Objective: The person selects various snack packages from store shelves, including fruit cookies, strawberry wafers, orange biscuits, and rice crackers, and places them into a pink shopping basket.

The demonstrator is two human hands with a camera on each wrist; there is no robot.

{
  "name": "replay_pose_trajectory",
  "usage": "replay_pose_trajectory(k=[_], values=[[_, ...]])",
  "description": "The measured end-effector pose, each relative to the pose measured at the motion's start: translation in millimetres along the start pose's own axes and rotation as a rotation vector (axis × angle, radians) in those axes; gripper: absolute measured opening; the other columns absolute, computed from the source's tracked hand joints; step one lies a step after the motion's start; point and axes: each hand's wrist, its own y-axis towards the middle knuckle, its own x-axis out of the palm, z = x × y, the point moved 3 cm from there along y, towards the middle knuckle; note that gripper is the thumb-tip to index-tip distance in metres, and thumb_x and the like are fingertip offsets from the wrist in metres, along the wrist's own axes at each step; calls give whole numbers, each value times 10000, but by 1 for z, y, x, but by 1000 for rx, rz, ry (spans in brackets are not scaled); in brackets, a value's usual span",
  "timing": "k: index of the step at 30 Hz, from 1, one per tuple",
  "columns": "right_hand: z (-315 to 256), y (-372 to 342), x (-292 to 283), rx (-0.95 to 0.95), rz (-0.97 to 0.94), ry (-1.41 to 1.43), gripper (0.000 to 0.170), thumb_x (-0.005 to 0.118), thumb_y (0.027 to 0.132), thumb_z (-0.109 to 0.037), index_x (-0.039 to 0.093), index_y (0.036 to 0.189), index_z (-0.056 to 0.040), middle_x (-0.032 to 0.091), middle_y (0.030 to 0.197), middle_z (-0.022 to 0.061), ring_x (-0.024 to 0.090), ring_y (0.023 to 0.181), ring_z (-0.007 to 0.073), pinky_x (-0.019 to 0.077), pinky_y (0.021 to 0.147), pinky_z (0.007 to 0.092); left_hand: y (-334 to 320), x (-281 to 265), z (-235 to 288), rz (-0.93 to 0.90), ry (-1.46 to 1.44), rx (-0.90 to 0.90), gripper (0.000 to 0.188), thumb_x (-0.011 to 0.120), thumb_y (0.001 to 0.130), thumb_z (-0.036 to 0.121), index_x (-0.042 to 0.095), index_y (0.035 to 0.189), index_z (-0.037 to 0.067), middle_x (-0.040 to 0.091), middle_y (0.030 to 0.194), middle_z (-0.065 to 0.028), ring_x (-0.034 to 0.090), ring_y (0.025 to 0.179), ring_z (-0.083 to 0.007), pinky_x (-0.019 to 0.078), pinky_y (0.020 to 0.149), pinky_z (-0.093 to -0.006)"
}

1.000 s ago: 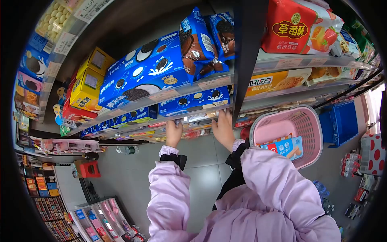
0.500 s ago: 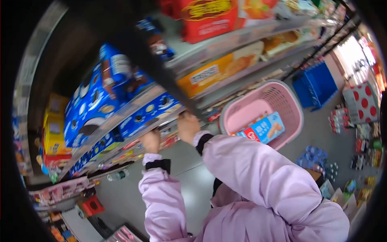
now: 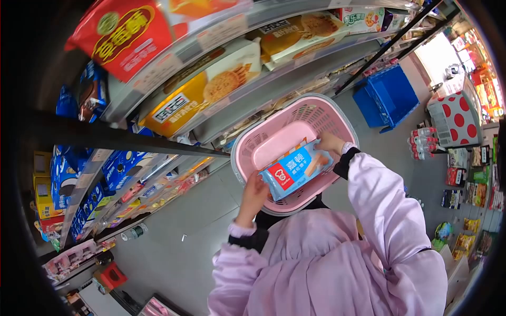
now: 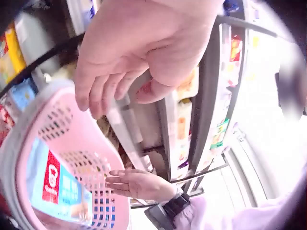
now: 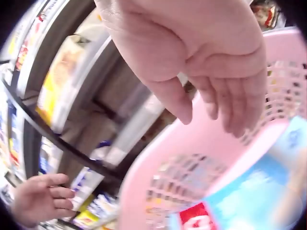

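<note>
Head view: the pack [image 3: 296, 168] lies in the basket [image 3: 279, 141] between 2 hands, the left hand [image 3: 253, 193] beside its red end, the right hand [image 3: 331, 142] near its other end. Left wrist view: the left fingers hang loosely bent, thumb apart, the pack below them. Right wrist view: 4 fingers side by side, thumb apart, above the pack.

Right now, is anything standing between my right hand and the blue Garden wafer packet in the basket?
Nothing visible does: your right hand is over the open pink basket, near the blue Garden wafer packet, whose printed face is uncovered.
</note>
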Motion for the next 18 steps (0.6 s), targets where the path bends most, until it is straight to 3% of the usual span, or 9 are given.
replay_pose_trajectory(k=[3,4,5,6,7,9,12,14,18], values=[[22,1,-2,155,-126,-258,382,656,624,-254,625,891,18,616,860,203,612,791,288,475,701,337,39,23,-74,42,476,-84,490,609,710,96,393,1129,-40,540,1006,-216,545,943,-295,454,759,-356],[25,4,0,183,-201,-255,425,681,587,-238,616,902,40,607,917,215,601,845,297,474,698,365,42,31,-73,132,580,-141,501,621,692,103,391,1109,-54,540,997,-225,549,927,-307,452,764,-364],[100,53,41,243,-230,-213,415,691,586,-239,625,908,14,618,925,175,603,833,274,477,693,358,41,39,-71,228,680,-201,514,634,674,110,389,1089,-69,540,988,-234,554,910,-320,450,770,-372],[87,50,40,241,-277,-232,395,688,593,-240,632,914,-18,623,925,152,601,824,263,474,695,351,38,45,-72,328,776,-269,528,647,655,117,387,1069,-83,541,979,-243,558,894,-332,448,775,-379],[69,42,37,242,-331,-249,377,684,599,-241,639,921,-49,628,925,128,599,815,251,472,697,344,38,46,-91,332,627,-266,535,654,649,123,384,1056,-95,540,973,-248,563,884,-333,451,773,-375],[48,31,42,-29,-795,-436,340,674,610,-234,647,926,-109,633,909,98,590,797,236,461,705,331,47,42,-149,343,328,-249,551,668,637,133,376,1030,-118,540,962,-257,572,863,-336,456,769,-367],[53,26,44,66,-687,-140,410,646,652,-310,615,939,-18,626,869,143,588,778,250,458,683,333,45,50,-145,459,399,-350,575,666,632,146,356,1026,-135,555,929,-256,581,856,-334,466,754,-359],[24,-3,11,184,-469,46,468,648,657,-324,593,920,59,618,849,185,594,758,267,458,659,341,44,50,-138,497,384,-427,546,652,639,162,382,1011,-132,571,895,-255,589,836,-329,469,752,-357],[33,11,6,18,-371,-111,489,655,658,-328,586,901,92,615,836,207,606,738,268,455,640,350,39,48,-143,502,331,-343,467,630,662,166,446,994,-106,581,907,-250,591,831,-334,465,747,-375]])
